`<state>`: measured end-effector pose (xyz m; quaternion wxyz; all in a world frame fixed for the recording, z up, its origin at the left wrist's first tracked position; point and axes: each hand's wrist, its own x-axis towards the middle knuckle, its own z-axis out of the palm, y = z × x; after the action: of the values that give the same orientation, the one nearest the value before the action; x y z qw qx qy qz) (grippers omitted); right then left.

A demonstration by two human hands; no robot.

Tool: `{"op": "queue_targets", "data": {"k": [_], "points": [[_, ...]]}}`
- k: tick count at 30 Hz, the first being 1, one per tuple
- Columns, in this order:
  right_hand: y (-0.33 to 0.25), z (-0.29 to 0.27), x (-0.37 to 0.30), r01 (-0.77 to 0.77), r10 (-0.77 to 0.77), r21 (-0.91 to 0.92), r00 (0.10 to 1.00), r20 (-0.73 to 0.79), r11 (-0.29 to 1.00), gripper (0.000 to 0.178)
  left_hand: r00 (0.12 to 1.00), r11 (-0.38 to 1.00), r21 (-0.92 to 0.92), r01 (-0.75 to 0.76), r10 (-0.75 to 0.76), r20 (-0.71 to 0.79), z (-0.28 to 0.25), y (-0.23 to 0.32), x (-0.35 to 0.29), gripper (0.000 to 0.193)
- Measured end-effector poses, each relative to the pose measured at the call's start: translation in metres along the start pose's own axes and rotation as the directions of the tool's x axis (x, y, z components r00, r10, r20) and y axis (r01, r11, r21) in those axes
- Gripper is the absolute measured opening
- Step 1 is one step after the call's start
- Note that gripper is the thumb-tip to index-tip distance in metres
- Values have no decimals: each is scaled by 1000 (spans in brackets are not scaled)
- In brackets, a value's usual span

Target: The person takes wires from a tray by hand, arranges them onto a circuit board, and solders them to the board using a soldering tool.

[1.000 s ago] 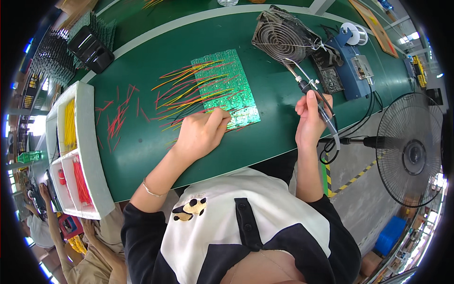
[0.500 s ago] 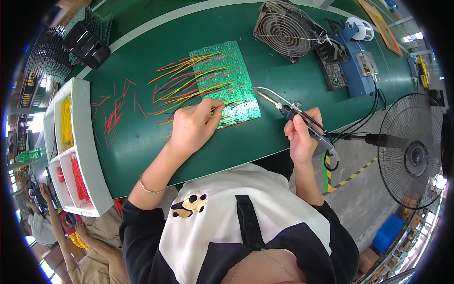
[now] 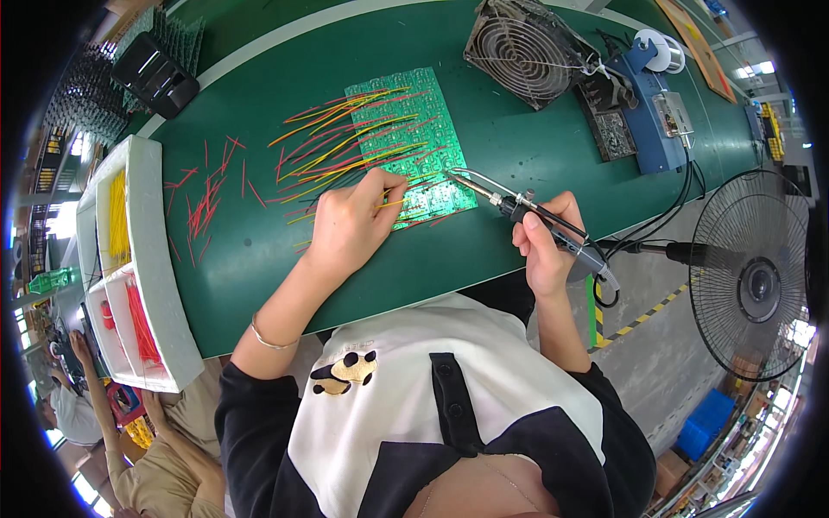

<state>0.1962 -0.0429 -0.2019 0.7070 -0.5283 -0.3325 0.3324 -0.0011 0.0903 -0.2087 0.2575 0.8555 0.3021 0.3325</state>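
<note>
Electronics assembly workshop: long green-matted workbench (image 3: 484, 259), green circuit board (image 3: 406, 138) bristling with red and yellow wire leads, soldering iron (image 3: 535, 216), blue soldering station (image 3: 652, 129), fume-extraction fan (image 3: 527, 52), white tray (image 3: 155, 285) of sorted cut wires, pedestal fan (image 3: 751, 276), hazard-striped concrete floor (image 3: 639, 319).

Green workbench (image 3: 535, 147), grey concrete floor (image 3: 656, 345) with striped tape, standing fan (image 3: 751, 276), white partitioned tray (image 3: 155, 259)

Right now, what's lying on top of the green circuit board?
Red and yellow wires lie across the green circuit board, trailing off its left edge. The left hand rests on its lower left part, pinching a yellow wire; whatever lies beneath the hand is hidden.
</note>
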Motion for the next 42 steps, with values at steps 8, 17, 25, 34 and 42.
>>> {"op": "queue_targets", "data": {"k": [8,17,25,34,42], "points": [[1,0,0,3,-3,-32,1000,9,999,21,999,1000,20,20,-21,39,-2,1,0,10],[-2,4,0,-5,6,-85,1000,11,996,20,1000,1000,-5,-23,23,-18,-1,1,0,15],[0,0,0,9,-8,-43,999,35,999,20,999,1000,-2,5,-5,33,-3,2,0,10],[0,-3,5,85,-78,83,993,-86,993,17,999,999,-8,-32,32,-23,0,0,1,16],[-6,-5,25,173,-165,11,953,-256,985,17,1000,1000,6,-10,11,-9,-3,5,2,15]]}}
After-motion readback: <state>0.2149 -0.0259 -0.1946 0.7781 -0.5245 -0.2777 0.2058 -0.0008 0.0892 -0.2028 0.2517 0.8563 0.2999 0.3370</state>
